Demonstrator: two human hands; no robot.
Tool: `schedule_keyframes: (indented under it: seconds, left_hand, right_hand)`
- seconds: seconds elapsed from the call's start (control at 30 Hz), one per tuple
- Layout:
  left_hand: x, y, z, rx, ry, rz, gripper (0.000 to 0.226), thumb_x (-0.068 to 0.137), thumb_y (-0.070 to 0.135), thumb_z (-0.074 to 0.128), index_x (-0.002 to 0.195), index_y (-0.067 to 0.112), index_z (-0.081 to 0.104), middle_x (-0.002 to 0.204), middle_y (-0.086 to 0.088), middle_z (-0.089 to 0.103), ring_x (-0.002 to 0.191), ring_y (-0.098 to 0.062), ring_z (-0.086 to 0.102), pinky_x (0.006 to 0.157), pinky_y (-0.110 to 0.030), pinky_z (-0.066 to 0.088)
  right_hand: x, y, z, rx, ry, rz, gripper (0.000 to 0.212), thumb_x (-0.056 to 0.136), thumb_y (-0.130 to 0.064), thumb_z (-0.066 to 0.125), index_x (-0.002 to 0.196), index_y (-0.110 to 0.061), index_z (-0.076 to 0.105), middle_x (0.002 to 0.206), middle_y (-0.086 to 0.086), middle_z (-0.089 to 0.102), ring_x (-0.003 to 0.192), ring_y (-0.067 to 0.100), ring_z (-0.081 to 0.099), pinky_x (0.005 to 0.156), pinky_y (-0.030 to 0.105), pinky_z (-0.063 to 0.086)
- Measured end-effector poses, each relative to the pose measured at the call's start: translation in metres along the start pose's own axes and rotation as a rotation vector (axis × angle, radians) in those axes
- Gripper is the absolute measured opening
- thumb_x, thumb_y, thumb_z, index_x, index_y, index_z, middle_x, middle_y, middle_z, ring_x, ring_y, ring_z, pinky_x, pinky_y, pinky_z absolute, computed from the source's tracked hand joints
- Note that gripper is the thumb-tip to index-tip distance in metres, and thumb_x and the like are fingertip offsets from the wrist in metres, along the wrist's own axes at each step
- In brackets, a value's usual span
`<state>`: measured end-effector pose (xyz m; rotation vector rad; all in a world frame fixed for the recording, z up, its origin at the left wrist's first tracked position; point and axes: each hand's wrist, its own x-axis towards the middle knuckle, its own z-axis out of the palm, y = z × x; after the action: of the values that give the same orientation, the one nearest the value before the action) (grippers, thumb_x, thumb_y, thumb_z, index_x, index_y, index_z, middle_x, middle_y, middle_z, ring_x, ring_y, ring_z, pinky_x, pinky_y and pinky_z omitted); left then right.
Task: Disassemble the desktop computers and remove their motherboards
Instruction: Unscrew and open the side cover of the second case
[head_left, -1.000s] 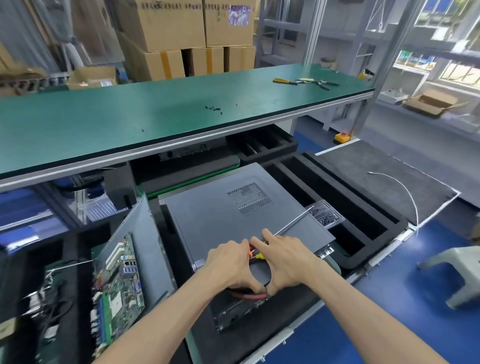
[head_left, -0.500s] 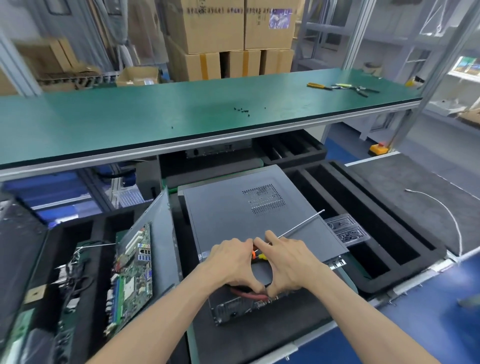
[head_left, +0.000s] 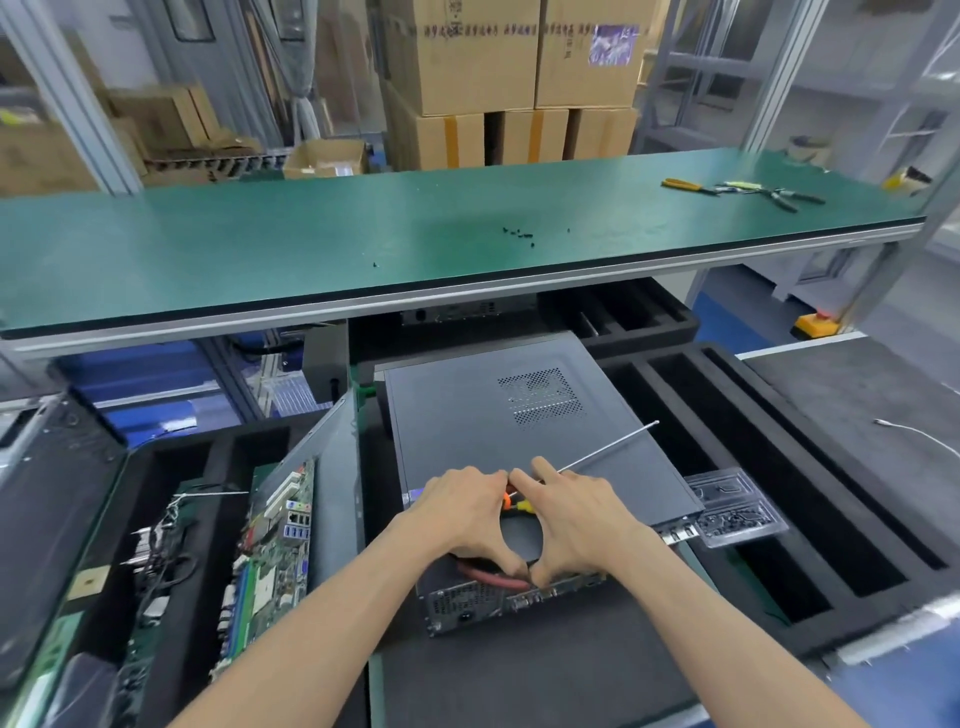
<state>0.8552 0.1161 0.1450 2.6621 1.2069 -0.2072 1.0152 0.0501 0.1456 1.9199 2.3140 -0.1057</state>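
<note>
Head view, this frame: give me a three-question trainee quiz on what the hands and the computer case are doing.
1. True or false: the side panel of the computer case is off.
2. Where do the loose black screws lie? A) on the green bench B) on the case C) in a hand
3. Fill in: the left hand and right hand rest on the case with a ____ lying under them.

Key: 1 false; 2 A; 3 screwdriver.

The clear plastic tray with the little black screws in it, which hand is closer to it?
Right. The right hand rests on the computer case, just left of the clear plastic tray but not touching it. The left hand lies farther left, beyond the right hand.
</note>
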Motion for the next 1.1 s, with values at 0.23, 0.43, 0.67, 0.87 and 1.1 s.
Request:
schedule_keyframes:
  seconds: [0.23, 0.43, 0.67, 0.87, 1.1]
  left_hand:
    - [0.020, -0.009, -0.012, -0.005, -0.002, -0.017, 0.081, 0.035, 0.082, 0.066, 0.091, 0.027, 0.045, 0.070, 0.008, 0.055, 0.062, -0.014, 0.051, 0.050, -0.030, 0.034]
    - [0.023, -0.011, -0.010, -0.010, 0.001, -0.018, 0.082, 0.035, 0.083, 0.065, 0.091, 0.027, 0.044, 0.068, 0.008, 0.055, 0.061, -0.013, 0.051, 0.051, -0.030, 0.037]
    - [0.026, -0.015, -0.001, -0.015, 0.046, 0.022, 0.081, 0.034, 0.086, 0.061, 0.087, 0.028, 0.041, 0.063, 0.009, 0.051, 0.055, -0.011, 0.047, 0.045, -0.027, 0.026]
    - [0.028, -0.018, 0.003, -0.013, 0.067, 0.037, 0.081, 0.035, 0.083, 0.059, 0.091, 0.026, 0.043, 0.065, 0.009, 0.051, 0.056, -0.011, 0.045, 0.047, -0.027, 0.027]
    - [0.029, -0.020, 0.002, -0.006, 0.057, 0.079, 0.077, 0.039, 0.081, 0.061, 0.087, 0.023, 0.043, 0.066, 0.007, 0.052, 0.057, -0.012, 0.047, 0.046, -0.027, 0.030]
  right_hand:
    - [0.026, 0.011, -0.005, 0.023, 0.005, -0.010, 0.094, 0.048, -0.063, 0.079, 0.119, -0.032, 0.025, 0.099, -0.006, 0.027, 0.087, 0.031, 0.061, 0.062, 0.035, 0.042]
    - [0.030, 0.014, 0.000, 0.015, 0.004, -0.016, 0.098, 0.047, -0.065, 0.078, 0.121, -0.029, 0.024, 0.099, -0.006, 0.028, 0.086, 0.030, 0.060, 0.062, 0.035, 0.042]
    - [0.031, 0.013, 0.002, 0.002, 0.011, 0.002, 0.092, 0.048, -0.064, 0.076, 0.116, -0.027, 0.027, 0.098, -0.003, 0.030, 0.073, 0.025, 0.046, 0.060, 0.033, 0.038]
    - [0.030, 0.009, -0.002, -0.019, -0.001, 0.017, 0.093, 0.050, -0.064, 0.077, 0.119, -0.025, 0.029, 0.099, -0.004, 0.029, 0.072, 0.022, 0.042, 0.059, 0.033, 0.037]
    - [0.028, 0.005, -0.005, -0.030, -0.014, 0.051, 0.092, 0.051, -0.065, 0.079, 0.118, -0.025, 0.030, 0.100, -0.004, 0.032, 0.070, 0.023, 0.043, 0.060, 0.033, 0.036]
